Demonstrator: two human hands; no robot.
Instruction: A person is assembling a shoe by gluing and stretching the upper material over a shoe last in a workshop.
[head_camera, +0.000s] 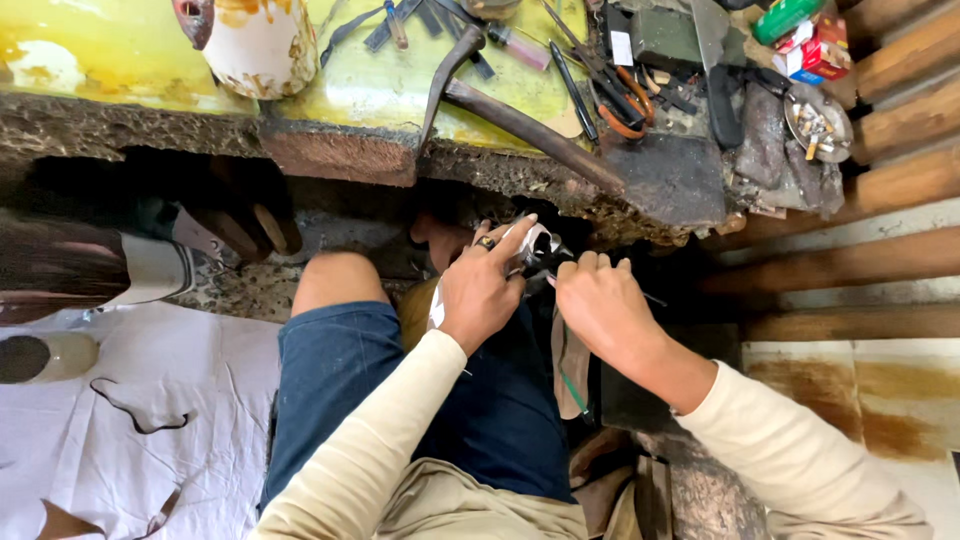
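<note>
My left hand (483, 288) grips a small pale and dark piece (538, 243) held over my lap, index finger stretched along its top, a dark ring on one finger. My right hand (600, 300) is closed just to the right of it, fingers curled around a thin dark tool whose tip meets the piece. What the piece is exactly stays hidden by my fingers. A tan leather strip (570, 365) lies under my right wrist on my blue shorts (330, 390).
A worn yellow workbench (380, 90) runs across the top with a hammer (470, 80), pliers (615, 95), a stained white pot (262, 45) and small boxes (815, 50). White cloth (120, 420) with leather scraps lies at left. Wooden slats (880, 180) stand at right.
</note>
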